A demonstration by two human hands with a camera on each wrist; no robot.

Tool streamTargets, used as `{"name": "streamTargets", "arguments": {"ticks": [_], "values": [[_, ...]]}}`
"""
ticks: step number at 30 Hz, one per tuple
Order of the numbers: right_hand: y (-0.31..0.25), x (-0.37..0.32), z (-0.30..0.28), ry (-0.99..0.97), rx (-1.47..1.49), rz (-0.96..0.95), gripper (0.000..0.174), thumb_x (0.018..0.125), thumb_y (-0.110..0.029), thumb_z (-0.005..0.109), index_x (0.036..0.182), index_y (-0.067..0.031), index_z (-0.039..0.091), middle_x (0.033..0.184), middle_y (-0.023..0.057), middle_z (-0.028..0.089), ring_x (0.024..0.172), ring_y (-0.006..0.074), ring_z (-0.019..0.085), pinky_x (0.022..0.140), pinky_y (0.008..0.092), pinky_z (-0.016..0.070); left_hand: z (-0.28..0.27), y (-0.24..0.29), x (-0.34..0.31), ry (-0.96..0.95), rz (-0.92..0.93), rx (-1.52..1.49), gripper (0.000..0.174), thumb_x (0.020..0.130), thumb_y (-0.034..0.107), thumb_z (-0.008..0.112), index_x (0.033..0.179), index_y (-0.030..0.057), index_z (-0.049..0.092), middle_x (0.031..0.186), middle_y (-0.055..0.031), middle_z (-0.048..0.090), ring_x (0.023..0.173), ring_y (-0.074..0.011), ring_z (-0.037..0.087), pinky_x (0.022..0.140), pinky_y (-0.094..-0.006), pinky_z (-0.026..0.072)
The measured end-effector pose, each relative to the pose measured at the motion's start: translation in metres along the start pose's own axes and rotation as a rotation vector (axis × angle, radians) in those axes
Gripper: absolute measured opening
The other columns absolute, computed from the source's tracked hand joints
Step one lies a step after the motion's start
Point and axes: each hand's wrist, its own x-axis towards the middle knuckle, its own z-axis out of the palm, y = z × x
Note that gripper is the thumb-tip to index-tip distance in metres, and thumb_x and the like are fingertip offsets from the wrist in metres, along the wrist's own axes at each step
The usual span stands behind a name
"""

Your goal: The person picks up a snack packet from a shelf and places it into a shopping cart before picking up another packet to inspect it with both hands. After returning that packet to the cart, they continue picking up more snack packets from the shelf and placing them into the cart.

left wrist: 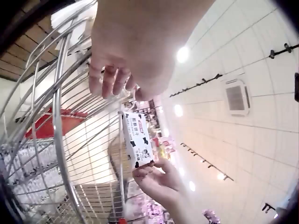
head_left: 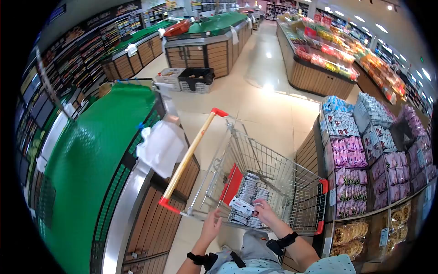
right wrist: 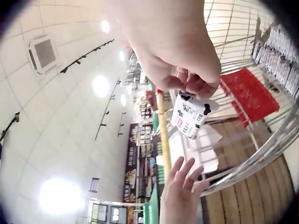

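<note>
My right hand point(head_left: 266, 213) pinches one end of a white snack packet point(head_left: 242, 205) with black cow-like patches and a red logo. The packet point(left wrist: 136, 139) stands upright in the left wrist view, its printed face showing. My left hand point(head_left: 211, 226) is at the cart's side, apart from the packet, with loosely bent fingers and nothing in it. In the right wrist view the left hand point(right wrist: 181, 190) has its fingers spread. Below the packet, a bin of similar packets point(head_left: 252, 187) sits inside the wire shopping cart point(head_left: 283, 178), next to a red panel point(head_left: 232, 183).
The cart's yellow handle point(head_left: 190, 157) points left, near a green-covered counter point(head_left: 91, 150) with white plastic bags point(head_left: 162, 146). Shelves of pink packets point(head_left: 349, 153) stand close on the right. Farther off are crates point(head_left: 196, 80) and a fruit stand point(head_left: 319, 73).
</note>
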Motion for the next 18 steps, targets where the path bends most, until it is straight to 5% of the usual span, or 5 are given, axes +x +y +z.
{"name": "streamTargets", "arguments": {"ticks": [5,10,18], "values": [[-0.02,-0.065,0.076,-0.281,-0.048,0.003,0.025,0.072,0.003,0.042,0.095,-0.0065,0.04,0.075,0.0038,0.043,0.063,0.0115,0.043,0.056,0.0218,0.0372,-0.058,0.039,-0.025,-0.074,0.03,-0.246,0.041,0.073,0.009,0.052,0.11,0.003,0.037,0.094,-0.0105,0.048,0.077,-0.0143,0.049,0.059,-0.0235,0.0427],[-0.025,-0.099,0.125,-0.262,-0.207,-0.13,0.02,0.076,-0.003,0.042,0.096,-0.0054,0.04,0.077,0.0031,0.043,0.066,0.0099,0.042,0.058,0.0208,0.0368,-0.09,0.057,-0.051,-0.106,0.012,-0.51,0.013,0.076,0.004,0.048,0.087,0.0008,0.043,0.079,-0.0041,0.052,0.066,-0.0074,0.051,0.056,-0.0188,0.0421],[-0.011,-0.133,0.156,-0.333,-0.503,-0.335,0.019,0.08,-0.013,0.044,0.096,-0.0028,0.042,0.08,0.0011,0.048,0.067,0.0059,0.045,0.056,0.0191,0.0393,-0.111,0.081,-0.078,0.035,-0.003,-0.751,0.013,0.077,0.005,0.047,0.086,0.0022,0.038,0.076,-0.0052,0.051,0.059,-0.0075,0.049,0.049,-0.0192,0.0424]]}}
